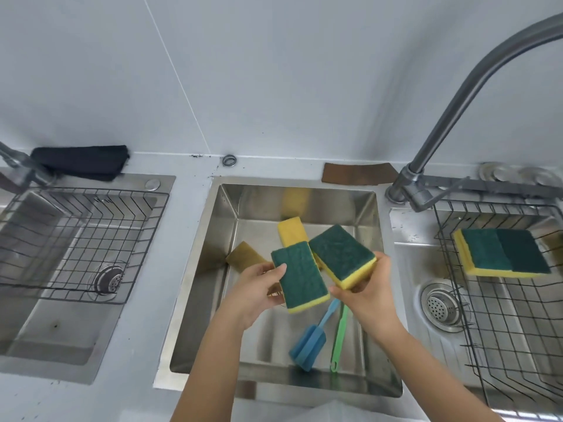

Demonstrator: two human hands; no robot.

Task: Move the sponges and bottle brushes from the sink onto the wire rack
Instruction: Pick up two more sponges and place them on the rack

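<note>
Step in hand: by my reading, carrying sponges out of the sink (377, 208) toward the wire rack (499, 303) on the right; two are lifted, none of the brushes touched yet

Left hand (259, 289): fingers wrapped round the left sponge (300, 277), thumb lying on its green scouring face; it is held above the basin, green side up, yellow edge showing at the bottom

Right hand (367, 292): gripping the right sponge (342, 255) by its lower yellow edge, green face tilted up; the two held sponges sit just beside each other, corners close, whether touching I cannot tell

Still in the sink: a yellow sponge (292, 231) lying behind the held pair, partly hidden; a brownish pad (245, 255) near the left wall; a blue bottle brush (309, 339) and a green bottle brush (339, 333) side by side on the basin floor under the hands

Already on the rack: two green-topped sponges (502, 254) resting side by side across the wires

Next move calls for: swinging both hands right, past the tap (475, 86), and setting the sponges flat on bare wire beside the two there; then a return for the yellow sponge, the pad and the brushes

Care: the brushes are thin and could slip through the wires, so laying them across the bars seems wise
</note>
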